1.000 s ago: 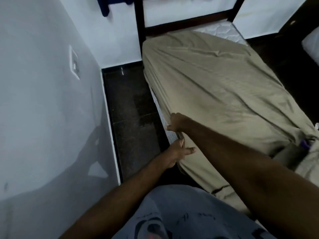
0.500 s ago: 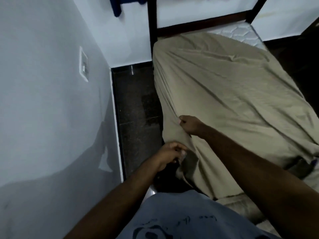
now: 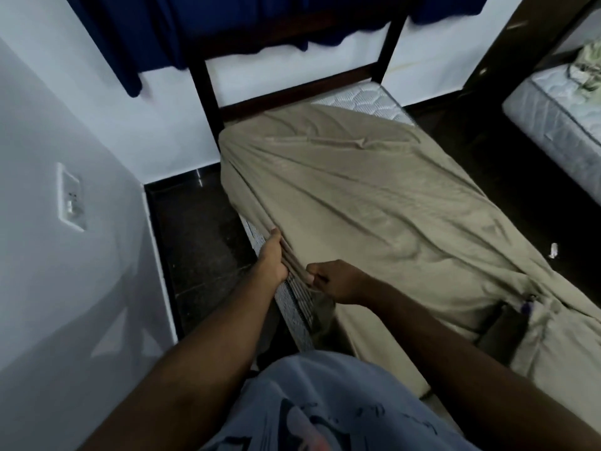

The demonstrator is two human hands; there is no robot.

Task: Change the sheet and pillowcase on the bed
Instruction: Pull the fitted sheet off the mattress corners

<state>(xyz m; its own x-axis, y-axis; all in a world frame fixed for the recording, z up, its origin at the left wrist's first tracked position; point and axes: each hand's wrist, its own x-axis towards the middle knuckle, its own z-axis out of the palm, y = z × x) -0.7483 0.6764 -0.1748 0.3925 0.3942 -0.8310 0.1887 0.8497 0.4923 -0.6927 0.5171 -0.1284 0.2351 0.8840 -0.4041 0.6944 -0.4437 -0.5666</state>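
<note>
A tan sheet (image 3: pixel 374 196) covers most of the white quilted mattress (image 3: pixel 367 100), whose far right corner is bare. My left hand (image 3: pixel 272 258) lies along the mattress's left edge, fingers under the gathered sheet hem, holding it. My right hand (image 3: pixel 338 281) grips a bunch of the sheet's edge just right of the left hand, on top of the mattress side (image 3: pixel 294 304). The sheet is wrinkled and pulled toward both hands. No pillow or pillowcase shows.
A dark wooden bed frame (image 3: pixel 208 92) stands at the head with blue cloth (image 3: pixel 227 24) hanging above. A white wall with a socket (image 3: pixel 70 196) is on the left, a narrow dark floor strip (image 3: pixel 195 249) between. A second mattress (image 3: pixel 559 125) is at right.
Both hands moved along the mattress's left edge. My left hand rose from below the edge to hold the hem; my right hand now bunches the sheet beside it. The view tilted up.
</note>
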